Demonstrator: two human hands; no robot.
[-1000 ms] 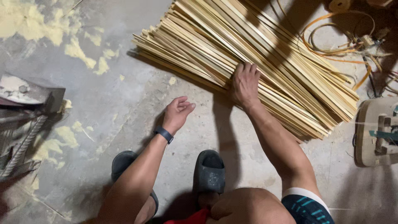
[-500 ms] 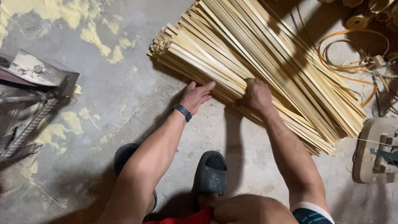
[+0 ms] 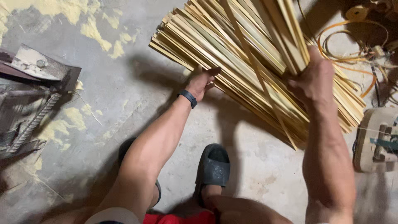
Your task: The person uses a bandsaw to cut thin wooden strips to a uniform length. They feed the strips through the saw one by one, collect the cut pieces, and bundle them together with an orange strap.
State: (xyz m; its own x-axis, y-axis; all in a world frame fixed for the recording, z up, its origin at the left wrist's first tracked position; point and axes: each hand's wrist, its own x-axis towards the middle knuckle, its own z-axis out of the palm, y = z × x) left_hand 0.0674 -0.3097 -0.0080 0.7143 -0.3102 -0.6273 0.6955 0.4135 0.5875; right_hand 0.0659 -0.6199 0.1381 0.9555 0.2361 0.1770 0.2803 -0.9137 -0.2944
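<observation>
A big pile of long pale-yellow bamboo strips (image 3: 215, 45) lies on the concrete floor, running from upper left to lower right. My right hand (image 3: 313, 79) is raised off the pile and shut on a bundle of strips (image 3: 286, 29) that points up and away. My left hand (image 3: 202, 83), with a dark wristband, rests against the near edge of the pile with its fingers spread.
A rusty metal machine with a ribbed steel rod (image 3: 29, 103) stands at the left. Orange coiled cord (image 3: 352, 45) lies at the upper right, and a wooden block tool (image 3: 377, 141) at the right edge. My dark slippers (image 3: 213, 168) are below the pile.
My right hand has lifted from the pile with a bundle of strips in it. My left hand moved from the floor up to the pile's near edge.
</observation>
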